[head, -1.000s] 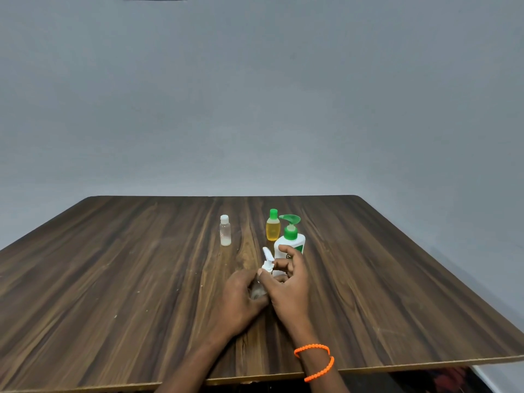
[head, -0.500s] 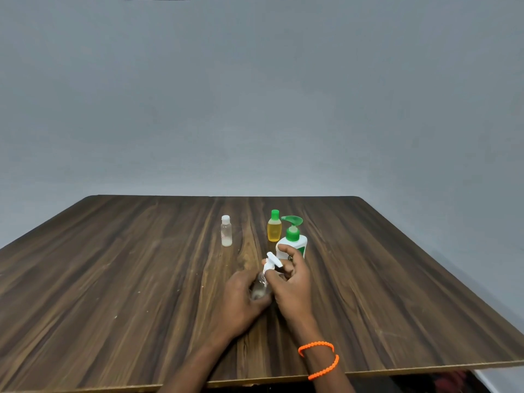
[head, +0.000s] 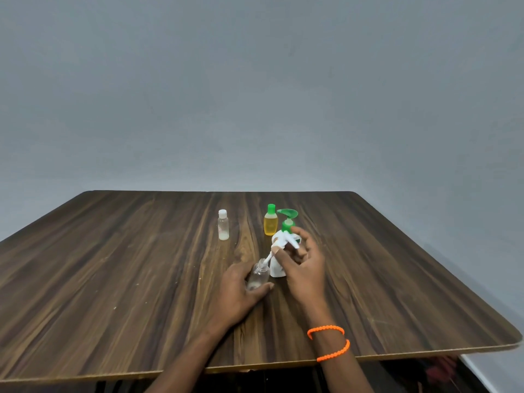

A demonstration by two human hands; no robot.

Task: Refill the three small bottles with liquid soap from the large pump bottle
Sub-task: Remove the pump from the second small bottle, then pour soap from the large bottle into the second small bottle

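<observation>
Wooden table under grey wall. Landmark: large pump bottle, white body, green pump head, upright near the table's middle.

Just left of the pump bottle and slightly behind: small yellow bottle with green cap, upright, close beside it but whether touching cannot be told. Well to the left of the pump bottle: small clear bottle with white cap, upright, a little whitish residue at the bottom.

In front of the pump bottle, toward the near edge: small clear spray bottle, uncapped, nearly empty, neck tilted slightly toward the pump bottle. Left hand curled round its body, thumb along the near side. Right hand directly in front of the pump bottle, covering its lower body, fingers pinching the white spray top. Dip tube slanting down from the top, tip just inside the open neck.

Orange bead bracelet looped twice on the right wrist, near the table's front edge.
</observation>
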